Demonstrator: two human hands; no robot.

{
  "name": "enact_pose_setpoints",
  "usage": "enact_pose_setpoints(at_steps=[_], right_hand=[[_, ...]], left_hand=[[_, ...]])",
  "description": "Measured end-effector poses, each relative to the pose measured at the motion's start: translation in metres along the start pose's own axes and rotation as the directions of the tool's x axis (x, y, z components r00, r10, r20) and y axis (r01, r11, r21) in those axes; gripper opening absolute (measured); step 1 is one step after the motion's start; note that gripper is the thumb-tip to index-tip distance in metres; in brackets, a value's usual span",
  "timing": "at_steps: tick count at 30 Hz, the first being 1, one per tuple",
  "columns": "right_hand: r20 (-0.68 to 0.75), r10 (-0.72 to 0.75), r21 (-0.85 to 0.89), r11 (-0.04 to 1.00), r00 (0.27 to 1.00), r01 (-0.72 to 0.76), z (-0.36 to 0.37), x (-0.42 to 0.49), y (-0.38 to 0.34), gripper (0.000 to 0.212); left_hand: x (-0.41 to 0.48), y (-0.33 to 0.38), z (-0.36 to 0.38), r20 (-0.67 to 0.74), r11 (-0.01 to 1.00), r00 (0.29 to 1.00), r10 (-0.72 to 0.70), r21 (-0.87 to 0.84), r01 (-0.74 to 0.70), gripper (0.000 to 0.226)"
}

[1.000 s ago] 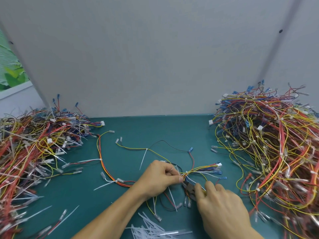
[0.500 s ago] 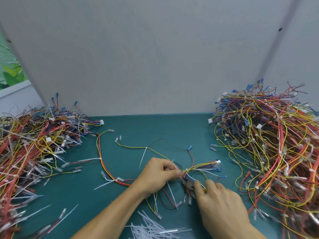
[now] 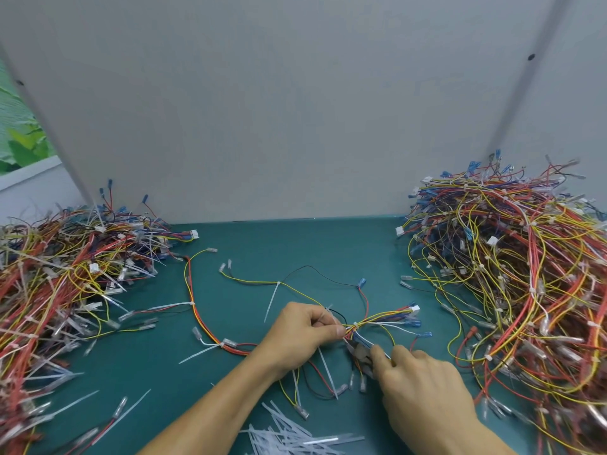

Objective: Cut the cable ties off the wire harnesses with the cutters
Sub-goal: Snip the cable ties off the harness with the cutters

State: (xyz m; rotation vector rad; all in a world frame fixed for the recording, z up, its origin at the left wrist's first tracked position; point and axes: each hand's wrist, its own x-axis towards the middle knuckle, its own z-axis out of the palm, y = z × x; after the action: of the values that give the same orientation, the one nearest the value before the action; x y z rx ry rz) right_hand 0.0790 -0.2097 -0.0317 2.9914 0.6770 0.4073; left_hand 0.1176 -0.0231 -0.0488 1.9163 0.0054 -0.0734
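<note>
Bare green worktop lies open at centre frame below the grey wall; wire heaps crowd the left and right edges; cut ties litter the bottom centre.

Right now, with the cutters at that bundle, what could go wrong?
The cutters in the right hand sit among the thin wires of the harness, so they might nick a wire rather than a tie. The left hand pinches it right beside the cutter tip; a fingertip could get caught.
</note>
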Motion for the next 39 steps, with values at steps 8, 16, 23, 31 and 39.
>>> enact_pose_setpoints(at_steps=[8, 16, 23, 31, 39], right_hand=[[0.158, -0.059, 0.027, 0.998, 0.986, 0.055, -0.012, -0.002, 0.005, 0.049], [0.175, -0.043, 0.368, 0.930, 0.984, -0.025, -0.039, 0.008, 0.045, 0.021], [0.165, -0.108, 0.279, 0.959, 0.980, 0.058, -0.033, 0.025, 0.044, 0.027], [0.180, -0.129, 0.137, 0.985, 0.975, 0.105, -0.018, 0.030, 0.026, 0.023], [0.204, -0.143, 0.091, 0.988, 0.969, 0.127, -0.014, 0.031, 0.026, 0.027]], left_hand=[[0.000, 0.003, -0.003, -0.036, 0.992, 0.998, -0.045, -0.116, 0.040, 0.026], [0.004, 0.013, -0.020, -0.131, 0.812, 0.974, -0.185, -0.578, 0.077, 0.029], [-0.019, 0.011, -0.043, 0.036, 0.866, 0.970, 0.240, 0.443, -0.230, 0.019], [-0.026, -0.016, -0.016, 0.112, 0.686, 0.918, 0.381, 0.631, -0.361, 0.023], [-0.019, -0.015, -0.015, -0.056, 0.862, 0.967, 0.248, 0.468, -0.194, 0.011]])
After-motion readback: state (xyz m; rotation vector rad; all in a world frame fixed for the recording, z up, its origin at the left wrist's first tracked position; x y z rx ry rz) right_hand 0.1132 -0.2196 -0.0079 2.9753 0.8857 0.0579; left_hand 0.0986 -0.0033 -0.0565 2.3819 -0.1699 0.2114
